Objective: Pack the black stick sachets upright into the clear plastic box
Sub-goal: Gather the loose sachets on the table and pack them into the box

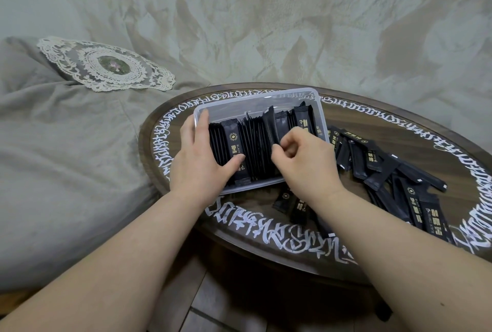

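— Where are the sachets?

— Glossy black stick sachets stand on edge, packed in the clear, round-cornered plastic box on the dark wooden table. A loose heap lies just right of the box.

— And the hands?

— The left hand lies with straight fingers along the box's left end, thumb pressing a sachet. The right hand has curled fingers pinching sachets in the row.

— Behind?

— Rumpled grey fabric, a lace doily.

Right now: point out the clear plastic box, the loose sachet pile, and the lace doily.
clear plastic box (255,97), head view, on its far rim.
loose sachet pile (378,164), head view, on a sachet lying flat right of the box.
lace doily (80,65), head view, on its white lace ring.
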Motion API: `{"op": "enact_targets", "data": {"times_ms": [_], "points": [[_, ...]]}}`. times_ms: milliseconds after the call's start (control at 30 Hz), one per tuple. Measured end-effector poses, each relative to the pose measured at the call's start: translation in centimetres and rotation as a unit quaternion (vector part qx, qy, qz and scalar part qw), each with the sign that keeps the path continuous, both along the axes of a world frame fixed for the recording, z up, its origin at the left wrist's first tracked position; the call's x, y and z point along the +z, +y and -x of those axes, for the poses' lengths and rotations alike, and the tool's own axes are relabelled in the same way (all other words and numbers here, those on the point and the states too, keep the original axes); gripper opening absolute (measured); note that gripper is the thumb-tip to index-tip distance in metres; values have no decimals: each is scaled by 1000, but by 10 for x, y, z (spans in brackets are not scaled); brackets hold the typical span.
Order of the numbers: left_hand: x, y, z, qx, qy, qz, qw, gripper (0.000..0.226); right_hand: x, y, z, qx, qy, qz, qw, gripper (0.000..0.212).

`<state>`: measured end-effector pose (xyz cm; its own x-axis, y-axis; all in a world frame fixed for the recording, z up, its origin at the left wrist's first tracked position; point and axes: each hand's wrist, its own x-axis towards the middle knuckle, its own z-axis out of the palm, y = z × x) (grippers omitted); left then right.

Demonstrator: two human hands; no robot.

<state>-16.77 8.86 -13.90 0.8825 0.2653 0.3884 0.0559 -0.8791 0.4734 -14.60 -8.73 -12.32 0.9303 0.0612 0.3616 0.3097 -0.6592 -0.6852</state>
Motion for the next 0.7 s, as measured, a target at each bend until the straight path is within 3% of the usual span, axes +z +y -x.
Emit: {"op": "enact_targets", "data": {"times_ms": [567,700], "points": [[0,0,1,-21,-19,-9,1000,103,-14,18,-10,31,-16,162,986,15],[0,1,2,-16,-10,2,1000,103,-15,18,-12,44,-25,164,985,26]]}}
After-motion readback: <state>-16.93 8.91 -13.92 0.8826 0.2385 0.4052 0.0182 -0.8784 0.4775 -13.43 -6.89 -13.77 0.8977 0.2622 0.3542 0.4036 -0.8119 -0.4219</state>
